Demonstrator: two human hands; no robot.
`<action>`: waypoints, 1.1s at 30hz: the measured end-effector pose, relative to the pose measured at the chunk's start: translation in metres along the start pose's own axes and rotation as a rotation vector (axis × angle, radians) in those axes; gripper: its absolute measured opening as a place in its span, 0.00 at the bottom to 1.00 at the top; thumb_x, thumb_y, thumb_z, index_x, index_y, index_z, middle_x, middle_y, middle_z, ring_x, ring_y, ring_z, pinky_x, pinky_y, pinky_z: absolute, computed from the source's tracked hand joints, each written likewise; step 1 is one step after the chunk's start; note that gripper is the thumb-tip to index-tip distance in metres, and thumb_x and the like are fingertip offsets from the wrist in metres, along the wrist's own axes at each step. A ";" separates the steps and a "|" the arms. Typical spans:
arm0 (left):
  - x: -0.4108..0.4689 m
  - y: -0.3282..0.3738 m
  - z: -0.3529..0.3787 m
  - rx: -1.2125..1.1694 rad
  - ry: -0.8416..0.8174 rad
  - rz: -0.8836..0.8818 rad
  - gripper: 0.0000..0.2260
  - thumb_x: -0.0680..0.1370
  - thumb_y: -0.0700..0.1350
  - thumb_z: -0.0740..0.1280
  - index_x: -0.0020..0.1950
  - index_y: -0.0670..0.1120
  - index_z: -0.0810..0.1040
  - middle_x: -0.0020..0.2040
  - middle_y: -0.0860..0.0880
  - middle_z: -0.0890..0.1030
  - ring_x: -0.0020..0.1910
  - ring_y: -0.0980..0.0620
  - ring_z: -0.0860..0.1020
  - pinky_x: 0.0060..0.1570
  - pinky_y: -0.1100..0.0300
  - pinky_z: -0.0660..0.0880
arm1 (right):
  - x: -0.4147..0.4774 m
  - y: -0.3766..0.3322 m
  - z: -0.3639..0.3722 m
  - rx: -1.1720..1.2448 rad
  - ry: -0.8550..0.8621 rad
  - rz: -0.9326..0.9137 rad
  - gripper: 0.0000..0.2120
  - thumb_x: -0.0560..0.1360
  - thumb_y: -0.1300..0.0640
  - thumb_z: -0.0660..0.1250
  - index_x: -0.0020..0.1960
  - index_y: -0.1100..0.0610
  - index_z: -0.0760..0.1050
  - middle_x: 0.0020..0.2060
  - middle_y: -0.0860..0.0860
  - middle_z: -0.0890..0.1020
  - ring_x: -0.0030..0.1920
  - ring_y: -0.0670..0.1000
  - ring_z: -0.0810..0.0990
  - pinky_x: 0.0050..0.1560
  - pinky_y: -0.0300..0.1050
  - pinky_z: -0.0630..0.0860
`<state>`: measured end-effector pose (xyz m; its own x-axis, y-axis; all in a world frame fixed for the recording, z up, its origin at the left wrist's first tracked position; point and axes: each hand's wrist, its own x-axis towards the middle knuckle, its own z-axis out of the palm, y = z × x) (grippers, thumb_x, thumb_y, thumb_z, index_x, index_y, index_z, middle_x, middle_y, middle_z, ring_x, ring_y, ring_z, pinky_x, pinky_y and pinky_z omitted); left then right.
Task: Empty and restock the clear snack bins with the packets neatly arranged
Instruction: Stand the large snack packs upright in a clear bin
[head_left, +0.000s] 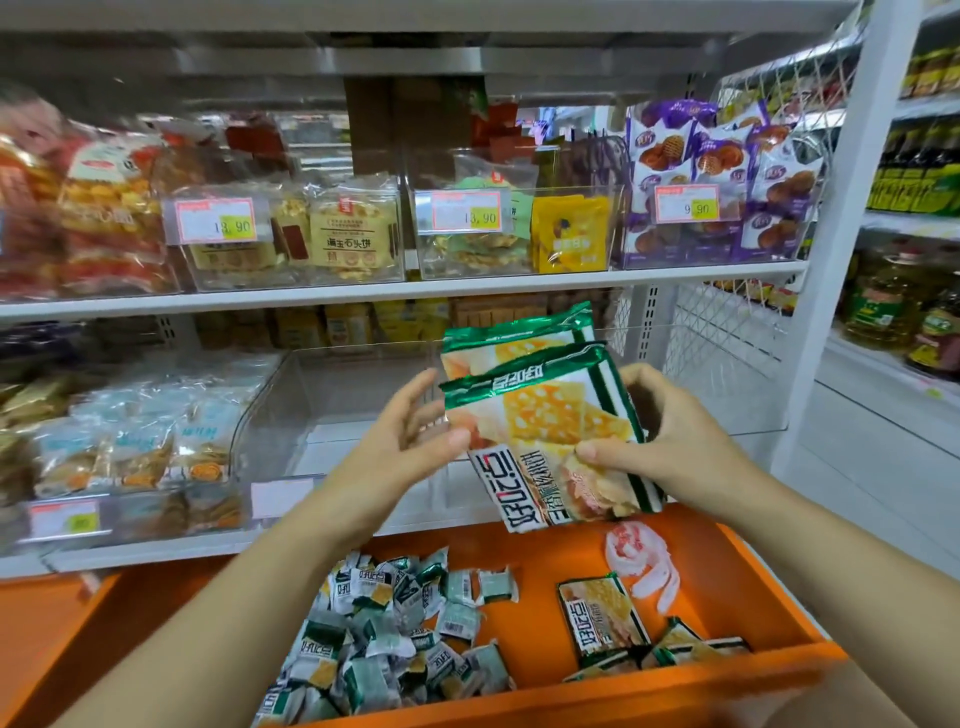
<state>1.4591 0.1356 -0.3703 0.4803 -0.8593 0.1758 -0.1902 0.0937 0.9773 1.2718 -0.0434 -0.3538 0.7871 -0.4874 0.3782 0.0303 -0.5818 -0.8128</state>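
Green cracker packets: R hand fingers grip them, L hand fingers wide, touching.

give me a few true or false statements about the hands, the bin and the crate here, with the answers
1. The right hand grips the green packets. True.
2. The clear bin behind those packets is packed full. False: it looks empty.
3. The crate below the shelf is blue. False: it is orange.
4. Small packets lie heaped in the crate's left part. True.
5. The left hand holds a price tag. False: it touches the left edge of the green packets.
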 end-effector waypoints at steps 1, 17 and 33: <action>-0.002 -0.004 0.004 0.009 -0.035 0.010 0.39 0.59 0.59 0.75 0.68 0.61 0.64 0.59 0.62 0.78 0.59 0.63 0.76 0.58 0.61 0.73 | 0.000 -0.002 0.003 0.041 -0.003 -0.001 0.24 0.60 0.51 0.78 0.51 0.54 0.72 0.44 0.45 0.82 0.45 0.44 0.82 0.47 0.41 0.78; -0.014 0.028 -0.024 0.943 0.054 0.265 0.34 0.67 0.52 0.76 0.67 0.61 0.62 0.58 0.63 0.72 0.54 0.62 0.76 0.51 0.68 0.73 | 0.009 -0.037 0.011 -0.327 -0.158 -0.237 0.51 0.60 0.39 0.76 0.70 0.31 0.44 0.73 0.36 0.56 0.71 0.36 0.59 0.71 0.42 0.61; -0.002 0.027 -0.050 1.473 0.206 0.575 0.29 0.65 0.62 0.59 0.63 0.51 0.68 0.48 0.54 0.81 0.49 0.48 0.81 0.66 0.38 0.63 | 0.065 -0.052 0.097 -1.014 -0.181 -0.349 0.34 0.67 0.41 0.70 0.67 0.49 0.60 0.58 0.45 0.70 0.55 0.50 0.73 0.40 0.45 0.67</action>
<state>1.4962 0.1648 -0.3385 0.1349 -0.7918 0.5958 -0.9448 -0.2839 -0.1634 1.3809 0.0184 -0.3299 0.9154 -0.1361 0.3789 -0.1876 -0.9769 0.1022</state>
